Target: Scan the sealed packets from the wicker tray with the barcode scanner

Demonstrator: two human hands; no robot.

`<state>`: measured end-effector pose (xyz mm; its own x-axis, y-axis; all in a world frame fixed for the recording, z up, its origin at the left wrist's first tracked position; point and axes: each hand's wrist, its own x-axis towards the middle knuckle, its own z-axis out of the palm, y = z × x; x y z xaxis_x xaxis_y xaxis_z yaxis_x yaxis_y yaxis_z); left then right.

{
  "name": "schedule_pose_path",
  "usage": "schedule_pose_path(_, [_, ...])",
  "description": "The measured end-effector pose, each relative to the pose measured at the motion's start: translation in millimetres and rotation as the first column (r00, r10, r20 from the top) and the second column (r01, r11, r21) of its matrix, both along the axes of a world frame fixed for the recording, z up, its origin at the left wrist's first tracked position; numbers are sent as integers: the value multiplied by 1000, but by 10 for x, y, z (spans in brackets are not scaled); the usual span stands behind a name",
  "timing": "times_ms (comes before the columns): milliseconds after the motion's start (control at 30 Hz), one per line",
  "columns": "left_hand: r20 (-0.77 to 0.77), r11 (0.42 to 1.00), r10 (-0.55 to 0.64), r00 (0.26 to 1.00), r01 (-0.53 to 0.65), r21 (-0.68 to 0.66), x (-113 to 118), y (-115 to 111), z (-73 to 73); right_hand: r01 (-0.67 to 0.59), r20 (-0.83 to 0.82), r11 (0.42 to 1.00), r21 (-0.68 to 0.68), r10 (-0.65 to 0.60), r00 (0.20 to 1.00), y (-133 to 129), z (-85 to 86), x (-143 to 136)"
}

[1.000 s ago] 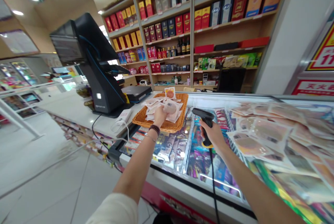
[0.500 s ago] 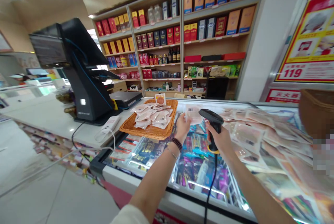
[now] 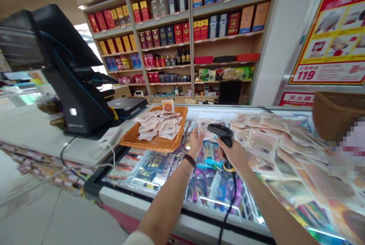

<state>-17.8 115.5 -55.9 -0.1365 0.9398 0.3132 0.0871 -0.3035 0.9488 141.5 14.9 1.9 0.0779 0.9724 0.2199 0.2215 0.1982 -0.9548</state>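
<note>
A clear plastic packet with a printed barcode label (image 3: 205,126) is pinched at its left edge by my left hand (image 3: 196,142). My right hand (image 3: 232,150) wraps the grip of a black barcode scanner (image 3: 221,129), whose head covers the packet's right side. A black cable hangs from the scanner's base over the freezer's front edge. Both hands are above the glass top of a chest freezer (image 3: 131,199). To the left, a wicker basket (image 3: 128,138) holds a pile of similar packets (image 3: 159,123). More flat packets (image 3: 262,142) lie spread on the glass to the right.
A black checkout terminal (image 3: 80,96) stands on the white counter at left, near a grey flat device (image 3: 127,107) and a white box with a cable (image 3: 106,137). Shelves of boxed goods (image 3: 176,34) line the back. A brown container (image 3: 327,115) and a blurred-out person are at right.
The view has turned slightly, shifting everything leftward. Both hands keep hold of the packet and the scanner, with the scanner still over the packet.
</note>
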Motion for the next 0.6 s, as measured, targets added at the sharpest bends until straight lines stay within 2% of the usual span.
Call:
schedule_pose_path(200, [-32, 999, 54, 998, -54, -5, 6, 0, -6, -4, -32, 1000, -9, 3, 999, -8, -8, -15])
schedule_pose_path(600, [-9, 1000, 25, 1000, -25, -17, -11, -17, 22, -14, -60, 1000, -13, 13, 998, -27, 21, -11])
